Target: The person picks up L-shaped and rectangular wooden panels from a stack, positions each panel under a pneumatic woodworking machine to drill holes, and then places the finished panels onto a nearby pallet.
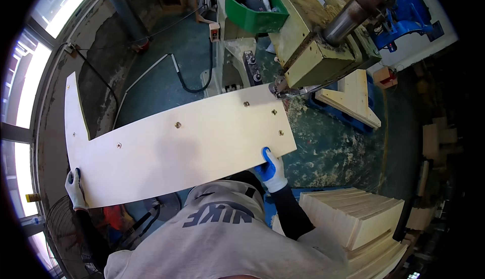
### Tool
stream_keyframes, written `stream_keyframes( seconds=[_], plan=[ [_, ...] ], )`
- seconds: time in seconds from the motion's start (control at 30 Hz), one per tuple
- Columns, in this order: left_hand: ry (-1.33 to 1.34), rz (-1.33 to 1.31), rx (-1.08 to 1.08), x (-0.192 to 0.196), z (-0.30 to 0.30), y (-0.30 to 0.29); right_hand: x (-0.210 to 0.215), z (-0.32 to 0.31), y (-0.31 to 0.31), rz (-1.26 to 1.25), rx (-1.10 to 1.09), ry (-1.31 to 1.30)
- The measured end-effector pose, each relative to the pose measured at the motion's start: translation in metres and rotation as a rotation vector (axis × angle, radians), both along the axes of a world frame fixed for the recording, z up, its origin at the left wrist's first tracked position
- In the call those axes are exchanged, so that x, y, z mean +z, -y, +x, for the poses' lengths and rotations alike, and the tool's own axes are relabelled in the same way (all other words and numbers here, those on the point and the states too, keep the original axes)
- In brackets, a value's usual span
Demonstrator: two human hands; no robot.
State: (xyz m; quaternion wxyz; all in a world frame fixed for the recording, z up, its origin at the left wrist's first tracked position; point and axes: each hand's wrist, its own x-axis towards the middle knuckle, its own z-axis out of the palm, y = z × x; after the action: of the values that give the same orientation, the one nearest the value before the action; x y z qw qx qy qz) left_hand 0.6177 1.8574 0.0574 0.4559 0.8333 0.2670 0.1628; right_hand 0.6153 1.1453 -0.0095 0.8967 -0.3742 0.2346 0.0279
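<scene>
Both hands, left hand [76, 188] and right hand [271, 170], grip the pale plywood panel [182, 147] under the green press [323, 51].

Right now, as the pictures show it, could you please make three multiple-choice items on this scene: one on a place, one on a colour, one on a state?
1. Where does the far right corner of the plywood panel lie?
A. Under the head of the green machine
B. On the stack of wooden pieces
C. Inside the green bin

2. What colour shows on the glove of the right hand?
A. Red and black
B. Blue and white
C. Yellow

3. How is the panel held?
A. By the left hand alone
B. By no hand
C. By both hands, one at each near edge

Answers:
1 A, the corner sits at the metal tip below the machine head.
2 B, blue fingers and a white cuff show on the panel edge.
3 C, the left hand grips the left end, the right hand the right end.
</scene>
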Motion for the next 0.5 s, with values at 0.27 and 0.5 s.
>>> stream_keyframes(
  seconds=[0.27,0.5],
  plan=[
    [-0.417,-0.045,-0.312,0.008,0.025,0.178,-0.019,-0.075,0.096,-0.02,-0.46,0.228],
    [-0.716,-0.25,-0.585,-0.066,-0.007,0.454,-0.003,-0.074,0.131,-0.324,-0.631,0.183]
  ],
)
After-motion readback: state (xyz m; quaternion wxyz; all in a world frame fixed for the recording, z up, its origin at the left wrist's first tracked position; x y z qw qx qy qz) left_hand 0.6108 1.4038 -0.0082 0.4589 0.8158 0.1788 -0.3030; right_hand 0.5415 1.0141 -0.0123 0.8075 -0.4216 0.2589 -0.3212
